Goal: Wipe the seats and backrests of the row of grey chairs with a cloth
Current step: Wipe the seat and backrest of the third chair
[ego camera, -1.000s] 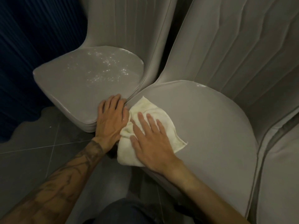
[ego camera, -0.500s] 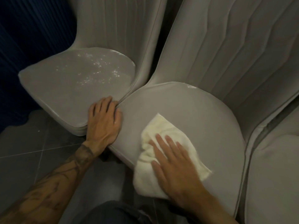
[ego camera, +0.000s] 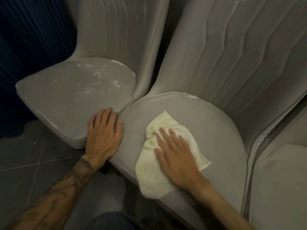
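Observation:
Three grey chairs stand side by side. On the middle chair's seat [ego camera: 216, 130] lies a cream cloth [ego camera: 152, 176], its near end hanging over the front edge. My right hand [ego camera: 176, 155] presses flat on the cloth with straight, spread fingers. My left hand [ego camera: 103, 133] rests flat where the left chair's seat [ego camera: 66, 103] meets the middle one. The left seat carries white speckles [ego camera: 98, 80]. Ribbed backrests [ego camera: 240, 55] rise behind the seats.
A third grey chair [ego camera: 279, 180] shows at the right edge. Dark blue curtain [ego camera: 33, 39] hangs at the left. Dark grey floor tiles [ego camera: 41, 163] lie below the seats. My dark-clothed knee [ego camera: 113, 221] is at the bottom.
My right hand slid the cloth from the seat's left front corner rightward, then a little farther onto the seat. My left hand stayed where the two seats meet.

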`<action>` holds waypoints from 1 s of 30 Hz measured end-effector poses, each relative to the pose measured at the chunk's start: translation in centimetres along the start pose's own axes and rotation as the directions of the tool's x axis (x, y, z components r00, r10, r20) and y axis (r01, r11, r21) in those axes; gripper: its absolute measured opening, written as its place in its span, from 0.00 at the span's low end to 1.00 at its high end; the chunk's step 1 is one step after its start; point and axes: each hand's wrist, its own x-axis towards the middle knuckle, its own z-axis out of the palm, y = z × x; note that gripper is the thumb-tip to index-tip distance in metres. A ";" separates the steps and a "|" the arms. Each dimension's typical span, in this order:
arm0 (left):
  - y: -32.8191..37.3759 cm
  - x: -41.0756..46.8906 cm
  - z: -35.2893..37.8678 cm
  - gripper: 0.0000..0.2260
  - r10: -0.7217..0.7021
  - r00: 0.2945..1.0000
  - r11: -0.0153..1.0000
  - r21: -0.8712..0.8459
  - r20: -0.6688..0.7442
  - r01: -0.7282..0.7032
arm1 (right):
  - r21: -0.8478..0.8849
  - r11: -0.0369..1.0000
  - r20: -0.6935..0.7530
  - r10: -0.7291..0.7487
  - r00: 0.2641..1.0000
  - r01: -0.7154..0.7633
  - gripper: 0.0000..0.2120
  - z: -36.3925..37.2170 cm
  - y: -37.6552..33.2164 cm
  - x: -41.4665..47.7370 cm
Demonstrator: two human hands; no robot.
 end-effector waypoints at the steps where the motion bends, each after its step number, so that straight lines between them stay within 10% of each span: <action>1: 0.0 0.0 0.1 0.21 0.001 1.000 1.000 0.003 0.002 -0.001 | -0.017 0.998 -0.006 0.068 0.998 -0.068 0.27 -0.3 1.9 0.5; 9: -0.1 0.1 0.6 0.23 -0.006 1.000 1.000 0.000 -0.006 0.006 | 0.149 0.813 -0.135 0.581 0.803 -0.563 0.36 -3.0 11.9 5.2; 16: -0.2 0.3 0.8 0.25 0.010 1.000 1.000 0.011 0.014 -0.011 | 0.105 0.930 -0.082 0.360 0.929 -0.351 0.24 -3.9 12.4 14.4; 22: -0.2 0.5 1.2 0.25 0.006 1.000 1.000 0.016 0.005 -0.006 | 0.133 0.874 -0.177 0.484 0.857 -0.467 0.20 -3.1 13.8 13.4; 30: -0.4 0.5 1.6 0.24 0.009 1.000 1.000 0.012 -0.022 -0.008 | 0.111 0.962 -0.196 0.268 0.943 -0.250 0.19 -3.1 13.1 16.2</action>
